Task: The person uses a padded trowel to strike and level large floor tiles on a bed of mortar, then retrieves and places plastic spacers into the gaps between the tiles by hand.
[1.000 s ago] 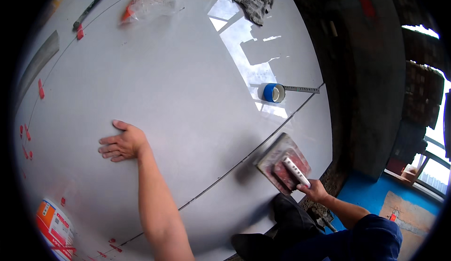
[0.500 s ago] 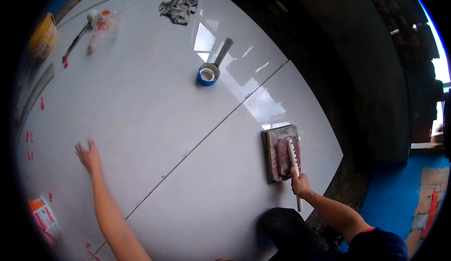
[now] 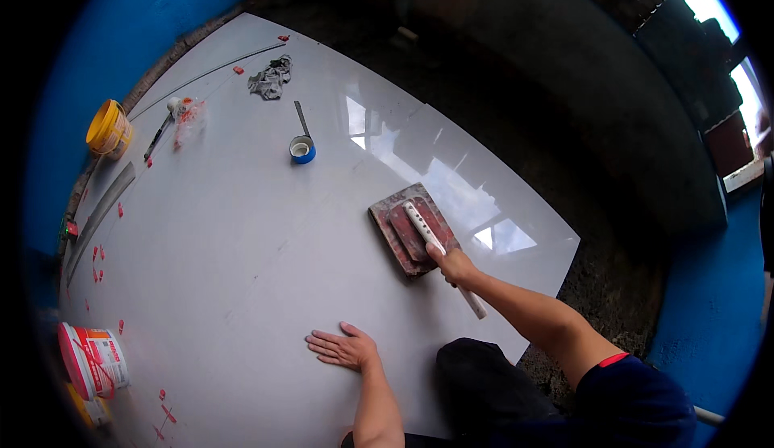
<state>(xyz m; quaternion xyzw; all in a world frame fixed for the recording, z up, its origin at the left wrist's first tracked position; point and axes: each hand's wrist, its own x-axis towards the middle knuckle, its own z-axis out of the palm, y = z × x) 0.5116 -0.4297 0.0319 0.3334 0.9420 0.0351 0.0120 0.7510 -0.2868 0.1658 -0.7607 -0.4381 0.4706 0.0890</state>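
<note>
From here I see the right hand (image 3: pixel 453 266) with its fingers wrapped round the white handle (image 3: pixel 420 222) of the float (image 3: pixel 406 234), which is over the pale floor (image 3: pixel 218 230), right of the blue roll (image 3: pixel 302 156); I cannot tell whether it touches. The left hand (image 3: pixel 347 350) lies palm down, fingers extended, holding nothing.

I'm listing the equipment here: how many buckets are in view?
3: a yellow bucket at upper left, a red-and-white bucket at lower left, and what looks like another yellow bucket, partly hidden, just below that. More could be hidden.
</note>
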